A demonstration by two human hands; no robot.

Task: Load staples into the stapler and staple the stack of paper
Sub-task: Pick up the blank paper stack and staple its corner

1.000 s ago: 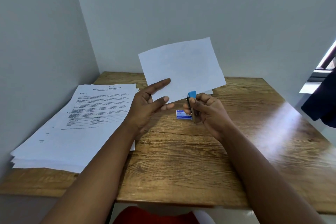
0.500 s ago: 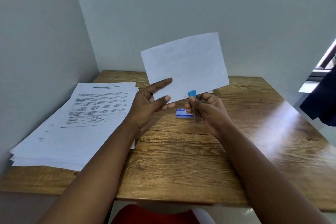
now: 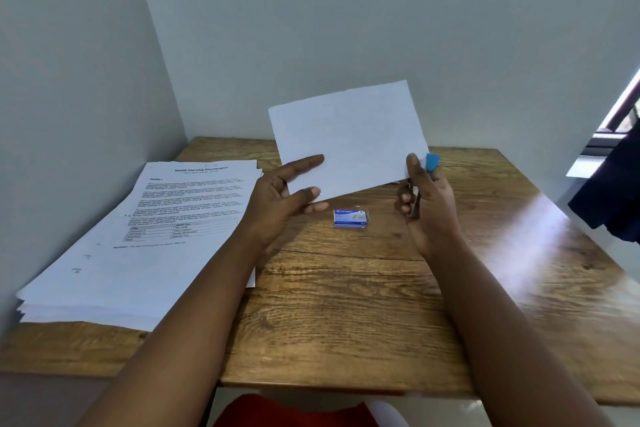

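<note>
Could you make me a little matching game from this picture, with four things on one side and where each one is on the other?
Things:
1. held sheets
2. staple box
3. printed paper pile
4. blue stapler

Places:
A. lying flat on the left of the table
B. in the right hand
C. raised above the table, with the left hand at their lower left corner
D. on the wood between the two hands

Pairs: 1-C, 2-D, 3-A, 4-B

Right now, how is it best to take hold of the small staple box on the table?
Pinch the staple box across its two long sides, coming straight down from above. It lies flat on the wooden table, low and rectangular, with bare wood all round it. It sits between the left hand and the right hand, so either could probably reach it.
</note>
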